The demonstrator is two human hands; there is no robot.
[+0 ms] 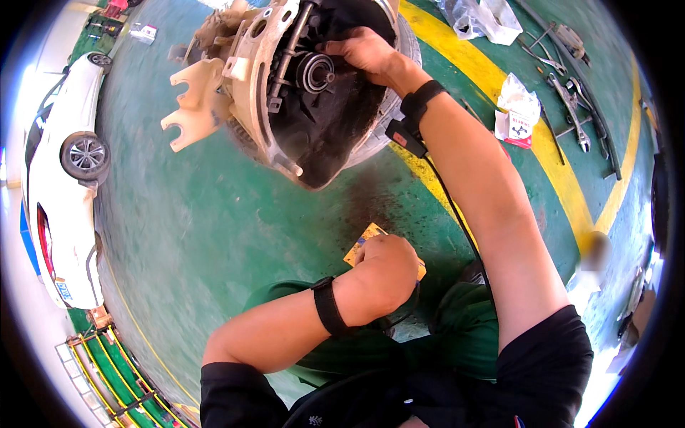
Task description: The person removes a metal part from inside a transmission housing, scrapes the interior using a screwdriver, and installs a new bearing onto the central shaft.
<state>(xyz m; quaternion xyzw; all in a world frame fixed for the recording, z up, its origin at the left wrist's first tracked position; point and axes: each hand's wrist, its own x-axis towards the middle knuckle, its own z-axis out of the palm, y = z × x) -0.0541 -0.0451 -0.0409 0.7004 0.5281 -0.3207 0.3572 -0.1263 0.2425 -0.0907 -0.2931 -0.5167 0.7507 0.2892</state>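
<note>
A dirty gearbox [250, 93] lies in front of me with its wide bell housing turned toward me. Inside the dark bell, a round release bearing [312, 73] surrounds the shaft. My right hand [365, 55] reaches into the bell just beyond this bearing, its fingers curled; what they hold, if anything, is hidden. Low in front of my body, my left hand [389, 260] is closed over a small yellow box [372, 232] with dark marks. The wrist and back of the hand hide its fingers and most of the box.
A wheel [410, 44] supports the gearbox. On the right lie wrenches [571, 107], a long dark bar [589, 93], a small red-and-white box [515, 128] and clear plastic wrapping [485, 20]. A white car [68, 164] stands at left, above a yellow-railed rack [125, 378].
</note>
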